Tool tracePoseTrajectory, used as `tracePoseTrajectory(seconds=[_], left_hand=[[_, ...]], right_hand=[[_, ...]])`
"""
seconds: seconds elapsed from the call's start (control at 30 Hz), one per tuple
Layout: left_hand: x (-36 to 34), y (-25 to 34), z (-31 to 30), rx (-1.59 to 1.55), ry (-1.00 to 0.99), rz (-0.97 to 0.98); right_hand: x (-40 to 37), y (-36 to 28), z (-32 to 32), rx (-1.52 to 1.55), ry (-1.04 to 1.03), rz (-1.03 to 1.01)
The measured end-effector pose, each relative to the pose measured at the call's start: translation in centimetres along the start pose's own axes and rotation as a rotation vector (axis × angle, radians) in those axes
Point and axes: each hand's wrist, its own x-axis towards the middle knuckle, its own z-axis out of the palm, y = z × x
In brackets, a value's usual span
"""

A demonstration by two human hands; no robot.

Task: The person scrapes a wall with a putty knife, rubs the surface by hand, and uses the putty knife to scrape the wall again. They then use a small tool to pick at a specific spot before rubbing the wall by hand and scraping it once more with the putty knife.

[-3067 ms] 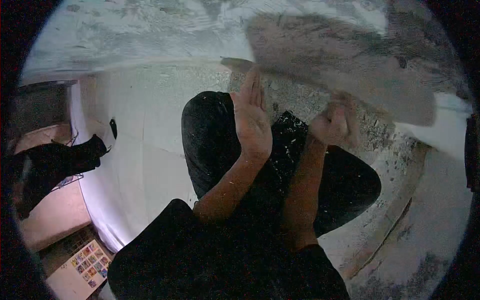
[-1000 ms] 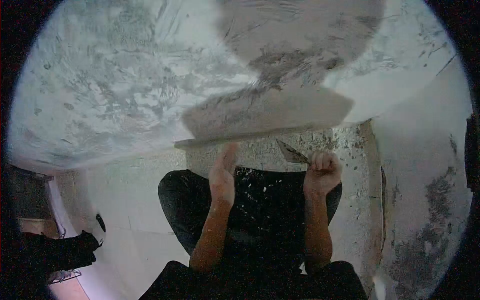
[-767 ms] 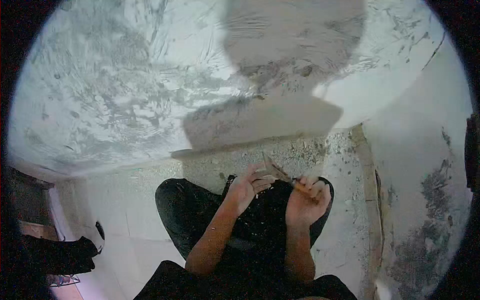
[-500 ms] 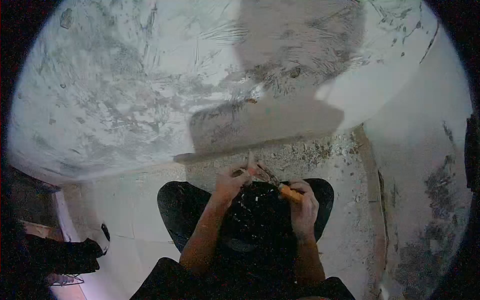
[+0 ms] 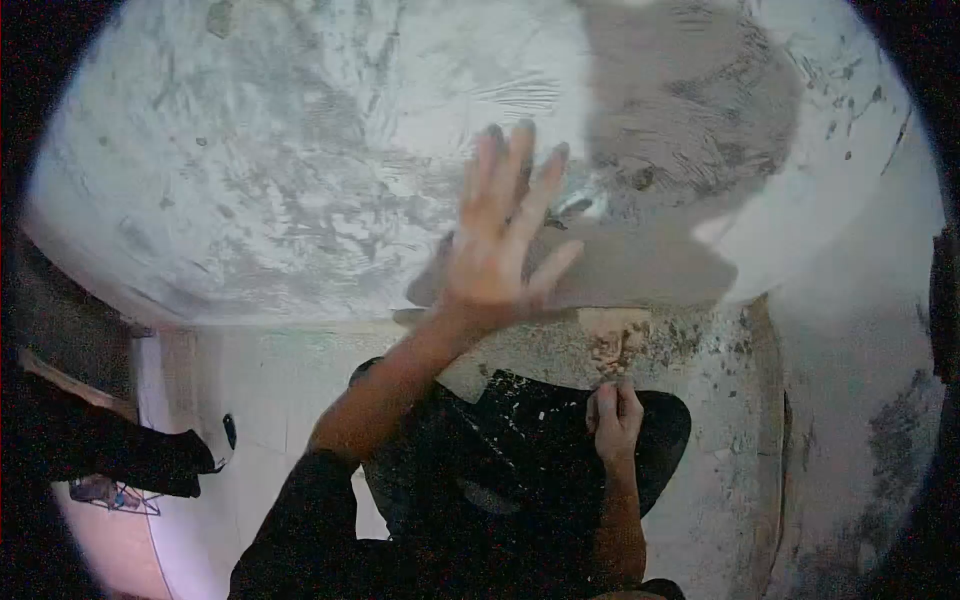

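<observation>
My left hand [image 5: 495, 240] is stretched forward with its fingers spread, blurred by motion. It overlaps a whitish, smeared wall surface [image 5: 300, 190], and dark shadow shows right beside its fingertips. Low on the right, my right hand [image 5: 614, 415] is closed, fingers curled together over my dark-clad right knee [image 5: 662, 435]. I cannot tell what it grips. Just beyond its fingertips lies a tan patch [image 5: 613, 335] with crumbly bits on it, at the foot of the wall.
A debris-speckled ledge or floor strip [image 5: 690, 340] runs along the wall's base. Another wall [image 5: 850, 330] stands on the right, stained dark lower down. At the left are a dark cloth-like object [image 5: 150, 455] and a wire rack [image 5: 115, 495]. White specks dot my dark clothing [image 5: 500, 430].
My left hand has left the orange-handled tool, reaching up and forward with fingers spread. My right hand has turned, and the orange handle no longer shows. The view has shifted left.
</observation>
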Motion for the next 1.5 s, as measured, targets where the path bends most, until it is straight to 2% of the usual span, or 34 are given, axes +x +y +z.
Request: tracePoseTrajectory(seconds=[0.03, 0.07, 0.13, 0.17, 0.2, 0.27, 0.33, 0.43, 0.5, 0.63, 0.7, 0.77, 0.83, 0.93, 1.0, 1.07, 1.13, 1.2, 1.23, 1.3, 1.37, 1.4, 1.43, 1.47, 1.5], left_hand=[[1.3, -0.3, -0.8, 0.173, 0.012, -0.047], [2.2, -1.3, -0.7, 0.187, 0.016, -0.047], [3.4, -3.3, -0.3, 0.283, 0.03, -0.008], [3.5, -3.8, 0.0, 0.373, 0.022, 0.015], [3.3, -3.9, 0.2, 0.39, 0.027, 0.013], [2.7, -3.9, 0.5, 0.378, -0.095, 0.11], [2.1, -4.2, -0.1, 0.389, -0.098, 0.129], [2.8, -5.5, -2.1, 0.34, -0.16, 0.245], [3.0, -6.5, -3.3, 0.395, -0.171, 0.279], [2.4, -7.5, -5.9, 0.445, -0.163, 0.274], [1.8, -8.1, -6.4, 0.483, -0.143, 0.222], [1.4, -8.8, -6.9, 0.531, -0.122, 0.221], [1.4, -9.3, -7.6, 0.573, -0.111, 0.201], [1.9, -9.3, -8.5, 0.573, -0.05, 0.172], [1.8, -9.3, -8.3, 0.555, -0.036, 0.154], [1.1, -9.0, -7.7, 0.431, -0.007, 0.107], [-0.5, -8.2, -7.2, 0.411, -0.069, 0.084], [-2.8, -7.1, -6.5, 0.294, -0.056, -0.044], [-4.1, -5.9, -6.3, 0.262, 0.007, -0.142], [-7.8, -3.5, -3.8, -0.052, 0.144, -0.428], [-9.3, -1.6, -2.6, -0.58, -0.028, -0.806], [-9.5, -1.5, -1.7, -0.585, -0.027, -0.817], [-9.6, -1.3, -0.7, -0.629, 0.058, -0.719], [-9.6, -1.2, 0.1, -0.672, 0.141, -0.62], [-8.7, -1.4, 0.3, -0.676, 0.14, -0.626]], right_hand=[[0.2, 1.1, 0.4, 0.116, 0.061, 0.054], [0.1, 1.8, 0.6, 0.122, 0.048, 0.049], [-0.1, 3.0, 0.6, 0.251, 0.171, 0.206], [-0.2, 3.8, 0.5, 0.235, 0.189, 0.215], [-0.1, 3.8, 0.5, 0.24, 0.173, 0.211], [0.2, 3.9, 0.5, 0.291, 0.204, 0.223], [0.3, 4.8, 0.6, 0.254, 0.151, 0.205], [0.6, 4.2, 1.4, 0.307, 0.166, 0.288], [0.5, 2.8, 2.2, 0.224, 0.074, 0.196], [2.2, -1.8, 5.4, 0.149, 0.084, 0.097], [4.1, -3.2, 6.7, 0.092, 0.124, -0.134], [6.1, -6.3, 7.5, -0.03, 0.081, -0.247], [8.2, -8.8, 8.3, 0.009, 0.046, -0.364], [9.3, -13.6, 10.2, -0.057, 0.142, -0.316], [9.9, -14.2, 10.8, -0.012, 0.111, -0.336], [9.6, -14.0, 11.2, 0.039, 0.08, -0.347], [9.0, -13.0, 11.7, -0.03, 0.093, -0.194], [8.3, -10.3, 12.0, -0.028, 0.095, -0.138], [7.9, -8.9, 12.2, -0.01, 0.102, -0.092], [6.5, -7.1, 12.8, 0.0, 0.064, -0.031], [6.5, -4.7, 13.9, 0.004, 0.023, 0.032], [7.0, -3.1, 14.4, -0.005, 0.005, -0.094], [7.2, -2.7, 14.9, -0.013, -0.015, -0.221], [7.5, -2.8, 15.2, -0.022, -0.016, -0.214], [7.8, -4.0, 16.0, -0.052, 0.014, -0.3]])
